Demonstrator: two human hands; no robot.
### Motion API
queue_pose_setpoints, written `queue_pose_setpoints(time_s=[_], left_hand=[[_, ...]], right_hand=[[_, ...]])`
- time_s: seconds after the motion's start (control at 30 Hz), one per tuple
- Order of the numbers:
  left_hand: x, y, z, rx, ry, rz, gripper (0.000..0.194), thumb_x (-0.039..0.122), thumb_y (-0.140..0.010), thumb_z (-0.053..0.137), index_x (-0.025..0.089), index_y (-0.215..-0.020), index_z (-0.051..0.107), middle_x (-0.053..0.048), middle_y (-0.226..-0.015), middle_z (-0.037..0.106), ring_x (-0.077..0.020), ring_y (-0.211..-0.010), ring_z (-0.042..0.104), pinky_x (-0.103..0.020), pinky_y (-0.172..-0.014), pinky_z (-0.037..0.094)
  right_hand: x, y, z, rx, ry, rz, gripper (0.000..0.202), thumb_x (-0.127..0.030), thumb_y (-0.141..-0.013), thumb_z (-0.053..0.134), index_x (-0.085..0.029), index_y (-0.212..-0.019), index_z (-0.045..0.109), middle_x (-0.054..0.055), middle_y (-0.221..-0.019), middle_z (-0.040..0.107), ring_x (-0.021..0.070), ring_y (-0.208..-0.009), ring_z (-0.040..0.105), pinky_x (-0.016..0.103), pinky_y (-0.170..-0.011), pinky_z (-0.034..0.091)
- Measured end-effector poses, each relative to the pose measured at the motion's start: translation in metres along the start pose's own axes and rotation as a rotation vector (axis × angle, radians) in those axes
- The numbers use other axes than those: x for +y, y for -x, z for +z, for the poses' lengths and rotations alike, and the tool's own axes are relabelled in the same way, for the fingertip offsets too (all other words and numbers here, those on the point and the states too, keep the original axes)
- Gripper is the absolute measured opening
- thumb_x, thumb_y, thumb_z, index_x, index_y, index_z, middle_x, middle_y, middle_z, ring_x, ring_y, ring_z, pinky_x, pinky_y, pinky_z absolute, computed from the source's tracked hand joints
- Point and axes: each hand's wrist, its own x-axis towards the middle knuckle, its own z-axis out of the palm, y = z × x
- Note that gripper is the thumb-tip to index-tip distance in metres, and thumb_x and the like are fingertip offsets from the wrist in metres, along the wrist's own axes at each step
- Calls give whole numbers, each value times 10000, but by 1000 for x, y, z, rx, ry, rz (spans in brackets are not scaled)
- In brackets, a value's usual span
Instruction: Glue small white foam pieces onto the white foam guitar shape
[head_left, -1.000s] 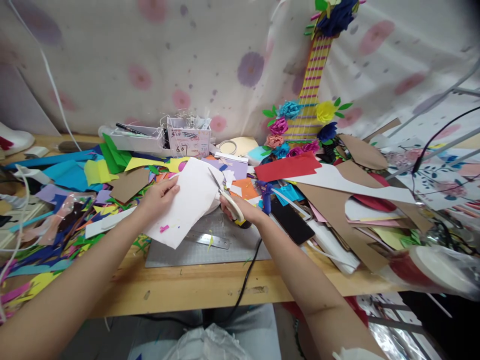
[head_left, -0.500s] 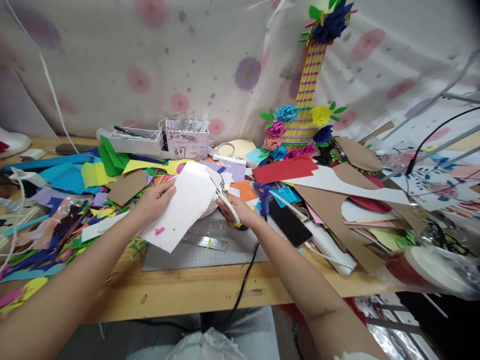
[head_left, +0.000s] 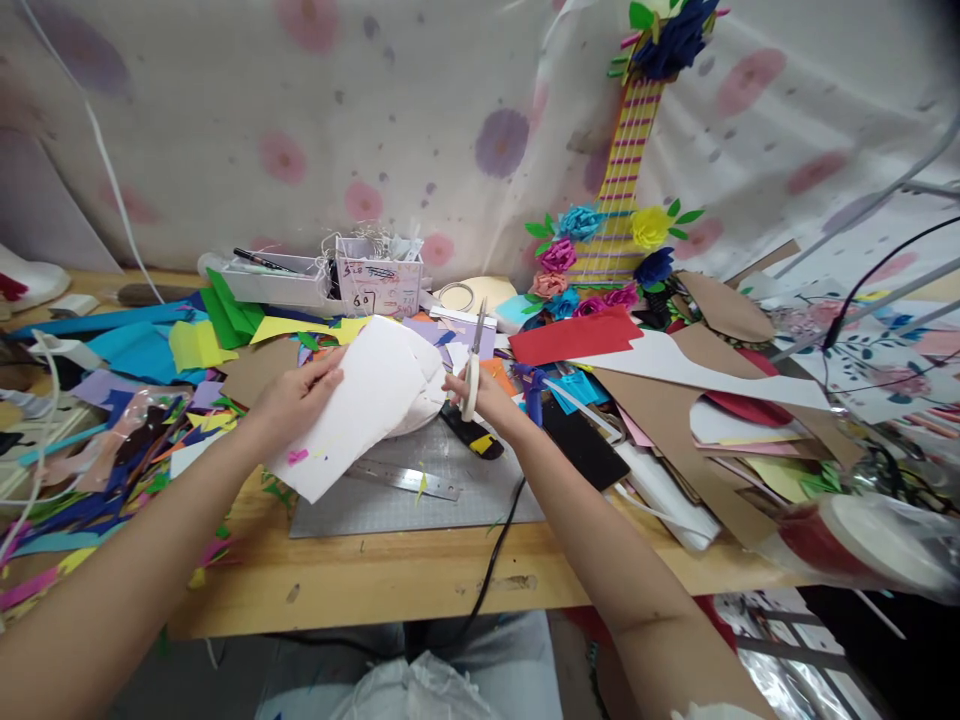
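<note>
My left hand (head_left: pixel 304 400) grips the left edge of a white board (head_left: pixel 367 400), which is tilted over the grey cutting mat (head_left: pixel 412 510). Scissors (head_left: pixel 472 375) with white handles are in my right hand (head_left: pixel 491 400), their blades pointing up and away, apart from the board. Under the board's right side lies a round white piece (head_left: pixel 418 415), partly covered. A black and yellow tool (head_left: pixel 474 435) lies beside my right wrist. On the mat rests a metal ruler (head_left: pixel 405 480) with a small yellow-green scrap on it.
Colourful scraps (head_left: pixel 112 450) heap at the left. White boxes (head_left: pixel 379 285) stand behind. A paper-flower guitar (head_left: pixel 626 170) leans on the back cloth. At right are a blue glue gun (head_left: pixel 530 390), a black phone (head_left: pixel 585 445), and cardboard pieces (head_left: pixel 675 450). A black cable (head_left: pixel 495 560) crosses the front edge.
The scissors have come away from the board's edge and turned upright as my right hand moved slightly right. The board has shifted a little left. The black and yellow tool now shows more.
</note>
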Motion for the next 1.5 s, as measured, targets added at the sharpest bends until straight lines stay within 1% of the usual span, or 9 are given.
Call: queue_pose_setpoints(time_s=[0.1, 0.33, 0.5, 0.7, 0.8, 0.97, 1.13, 1.23, 1.5], left_hand=[[6, 5, 4, -62, -2, 43, 576, 532, -827, 428, 270, -1321, 564, -27, -1045, 715, -241, -825, 620, -287, -692, 463], [-15, -3, -11, -144, -54, 100, 528, 497, -841, 479, 269, -1308, 573, 27, -1022, 717, -203, -775, 601, -245, -694, 432], [-21, -3, -24, -93, -165, 2, 536, 495, -877, 417, 280, -1358, 513, 22, -1178, 677, -184, -758, 589, -238, -631, 414], [-20, -3, -11, -166, -174, 77, 581, 512, -871, 397, 249, -1381, 489, -46, -1160, 681, -230, -868, 610, -299, -727, 434], [-24, -5, -6, -165, -162, 87, 605, 557, -850, 382, 221, -1321, 561, -64, -1152, 679, -245, -885, 614, -313, -728, 433], [-24, -3, -7, -156, -144, 75, 576, 595, -809, 378, 208, -1120, 670, -57, -973, 712, -230, -787, 612, -298, -667, 425], [-17, -4, -5, -161, -112, 135, 538, 592, -792, 392, 214, -1039, 685, -55, -976, 713, -228, -796, 610, -287, -660, 425], [-13, -5, -4, -198, -121, 195, 524, 575, -811, 379, 204, -1017, 687, -57, -945, 713, -222, -779, 603, -290, -677, 427], [-14, -7, -4, -198, -129, 244, 533, 572, -838, 364, 207, -1074, 674, -54, -1012, 711, -230, -847, 615, -305, -763, 439]], right_hand=[[-9, -7, 11, 109, -47, -81, 484, -508, -566, 747, -207, -796, 447, -35, -723, 516, 118, -646, 489, 250, -569, 399], [-24, -11, -9, -31, -22, -30, 452, -379, -507, 757, -203, -780, 444, -55, -682, 478, 106, -598, 459, 250, -544, 378], [-17, -17, -36, 180, 379, 72, 382, -346, -598, 729, -194, -864, 500, 24, -855, 608, 185, -756, 571, 296, -654, 438], [-22, -12, -22, 271, 913, 153, 348, -481, -836, 522, -188, -1024, 519, 137, -1060, 653, 290, -1001, 608, 357, -792, 440], [-23, -4, -17, 127, 882, 68, 463, -611, -829, 484, -205, -1049, 508, 117, -1040, 658, 292, -984, 610, 361, -800, 444], [-15, 3, -24, -404, 671, -15, 506, -635, -798, 535, -205, -1064, 516, 89, -1077, 624, 232, -950, 590, 324, -804, 457], [-17, 2, -24, -660, 590, -51, 465, -642, -786, 542, -192, -900, 524, 32, -899, 584, 162, -801, 542, 275, -706, 449], [-22, 2, -22, -711, 551, -67, 473, -651, -757, 562, -189, -824, 490, 5, -809, 536, 131, -716, 495, 254, -641, 419], [-16, 8, -16, -566, 396, 22, 526, -705, -707, 541, -183, -706, 471, -44, -587, 417, 86, -524, 378, 232, -495, 302]])
